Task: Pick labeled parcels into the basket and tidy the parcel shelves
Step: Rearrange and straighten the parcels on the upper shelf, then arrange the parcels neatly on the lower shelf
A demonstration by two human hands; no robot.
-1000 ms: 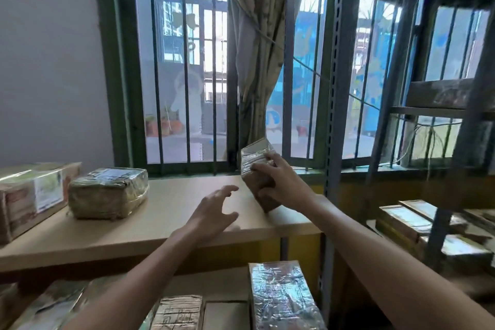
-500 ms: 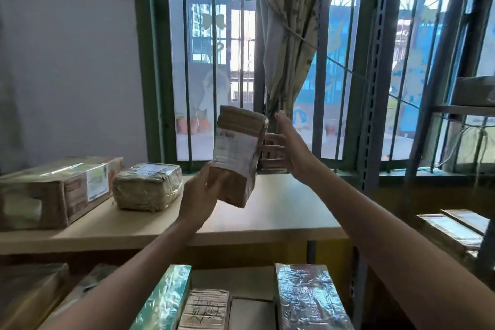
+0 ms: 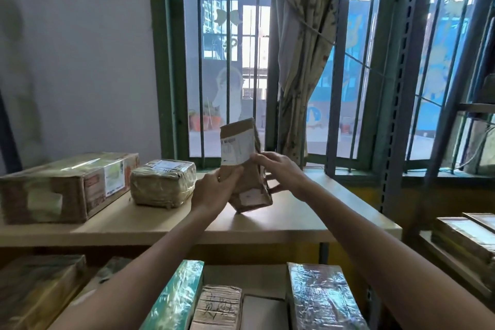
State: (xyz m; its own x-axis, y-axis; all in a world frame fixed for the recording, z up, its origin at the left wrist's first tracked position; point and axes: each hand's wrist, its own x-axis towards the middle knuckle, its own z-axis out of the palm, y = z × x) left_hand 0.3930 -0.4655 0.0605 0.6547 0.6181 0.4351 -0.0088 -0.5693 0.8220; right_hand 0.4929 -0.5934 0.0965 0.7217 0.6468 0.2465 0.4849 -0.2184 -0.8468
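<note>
Parcel status: brown parcel [image 3: 245, 166] is being held tilted over the top shelf [image 3: 267, 225], in front of the barred window [image 3: 227, 61]; can't tell if its bottom corner is touching the board.
Left hand: left hand [image 3: 214, 187] is gripping the parcel's lower left edge, fingers curling round it.
Right hand: right hand [image 3: 281, 171] is gripping the right edge, fingertips pressing the front at the label's corner, other fingers wrapping behind.
Top shelf load: long carton [image 3: 67, 185] and squat wrapped block [image 3: 163, 182] are sitting just beside each other, left of the hands.
Lower shelf load: teal-edged parcel [image 3: 176, 300], scribbled bundle [image 3: 217, 305], grey flat box [image 3: 262, 311] and shiny parcel [image 3: 321, 300] are standing packed in a row.
Side rack: flat parcels [image 3: 466, 236] are lying stacked at the right.
Materials: held parcel is showing creased brown card under tape, with a white label peeling across the front; carton and block are glinting under clear film; shiny parcel is wrinkling like foil; shelf board is plain pale wood; rack upright [image 3: 396, 88] is perforated grey metal.
Hidden: label print is blurring, unreadable; lower row is running off the bottom edge; both forearms are covering part of it; dim parcels at bottom left are too dark to make out.
</note>
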